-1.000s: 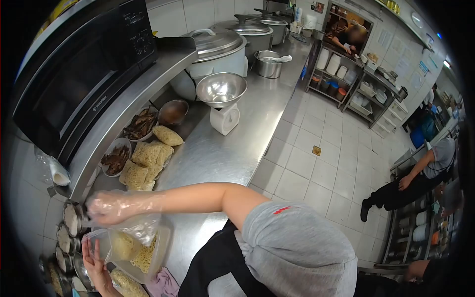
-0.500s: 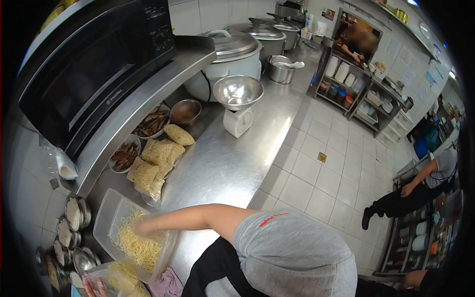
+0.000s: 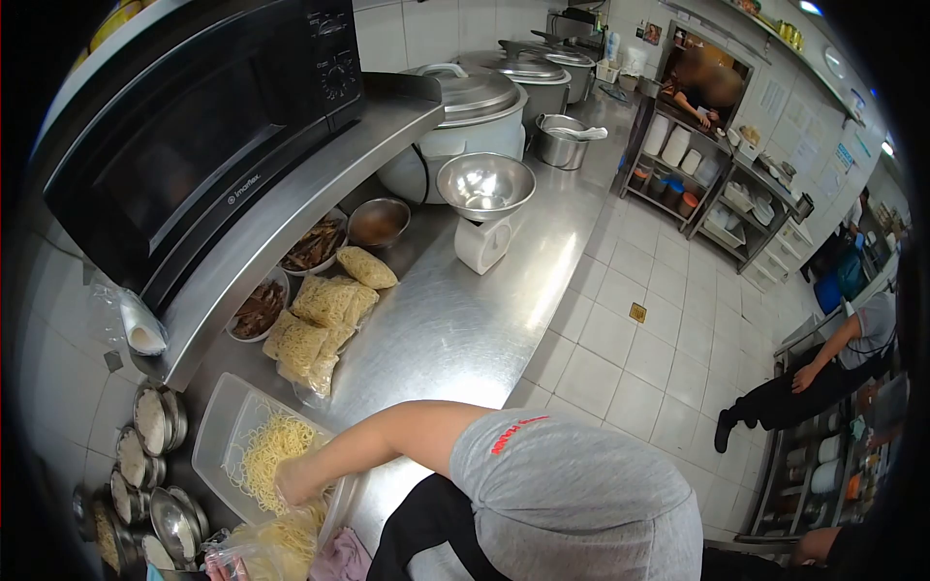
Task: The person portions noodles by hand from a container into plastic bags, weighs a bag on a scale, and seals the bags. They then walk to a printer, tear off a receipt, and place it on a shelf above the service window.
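Note:
A clear plastic tub (image 3: 215, 463) at the lower left holds loose yellow noodles (image 3: 266, 453). My right hand (image 3: 296, 482) reaches down into the tub, its fingers closed about noodles and partly buried in them. At the bottom edge, my left hand (image 3: 225, 566) grips a clear plastic bag (image 3: 266, 557), which has noodles in it and lies against the near end of the tub. Only some fingers of that hand show through the film. A pink cloth (image 3: 341, 559) is bunched up beside the tub.
Packed noodle bags (image 3: 325, 315) lie past the tub, near bowls of dried brown food (image 3: 260, 308). A scale (image 3: 483, 244) with a metal bowl stands farther along the steel counter. The microwave (image 3: 208, 145) sits on a shelf above. At right is another person (image 3: 823, 358).
My right hand has shifted toward the near end of the tub, closer to the bag. The bag and my left hand have moved slightly right, and the whole view has shifted a little.

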### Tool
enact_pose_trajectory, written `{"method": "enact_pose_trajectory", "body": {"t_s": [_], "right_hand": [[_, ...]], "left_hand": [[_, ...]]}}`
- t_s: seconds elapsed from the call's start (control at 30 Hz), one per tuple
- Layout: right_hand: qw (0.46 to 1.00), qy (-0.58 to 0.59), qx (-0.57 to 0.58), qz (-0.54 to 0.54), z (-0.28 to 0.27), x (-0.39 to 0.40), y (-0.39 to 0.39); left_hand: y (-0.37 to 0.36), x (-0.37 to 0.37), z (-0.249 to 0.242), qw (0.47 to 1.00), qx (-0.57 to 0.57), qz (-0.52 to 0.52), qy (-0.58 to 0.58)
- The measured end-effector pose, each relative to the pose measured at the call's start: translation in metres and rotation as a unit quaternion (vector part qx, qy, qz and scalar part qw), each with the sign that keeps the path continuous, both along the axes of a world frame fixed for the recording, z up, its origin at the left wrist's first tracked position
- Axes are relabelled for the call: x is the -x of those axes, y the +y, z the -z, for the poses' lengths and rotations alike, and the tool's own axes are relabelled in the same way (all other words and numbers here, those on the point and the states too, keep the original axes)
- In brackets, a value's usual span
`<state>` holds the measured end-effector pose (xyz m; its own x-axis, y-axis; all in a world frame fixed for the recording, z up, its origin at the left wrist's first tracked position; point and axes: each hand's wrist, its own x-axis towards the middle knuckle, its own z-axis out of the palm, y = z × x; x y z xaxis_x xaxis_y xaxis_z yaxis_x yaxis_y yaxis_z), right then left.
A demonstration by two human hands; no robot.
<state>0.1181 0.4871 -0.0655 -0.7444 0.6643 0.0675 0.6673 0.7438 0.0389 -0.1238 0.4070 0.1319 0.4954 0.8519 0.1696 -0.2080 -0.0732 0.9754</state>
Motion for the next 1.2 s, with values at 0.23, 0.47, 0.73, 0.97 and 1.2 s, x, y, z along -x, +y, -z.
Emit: {"method": "enact_pose_trajectory", "body": {"t_s": [0.23,0.47,0.73,0.97,1.2], "right_hand": [[0.961,0.186,-0.019,0.201,-0.048,-0.034,0.020],[0.906,0.403,0.068,0.112,-0.170,-0.040,0.049],[0.840,0.447,0.241,0.193,-0.289,-0.058,-0.012],[0.796,0.555,0.213,0.117,-0.290,-0.066,0.005],[0.801,0.559,0.209,-0.055,-0.361,-0.062,-0.020]], "left_hand": [[-0.003,0.007,0.002,1.000,-0.015,0.005,0.003],[-0.004,0.006,0.002,1.000,-0.003,-0.010,-0.016],[-0.004,-0.014,-0.005,0.999,-0.029,-0.020,0.026],[0.021,-0.014,-0.018,0.992,0.094,-0.003,-0.080],[0.043,-0.043,-0.041,0.992,0.115,0.022,0.043]]}}
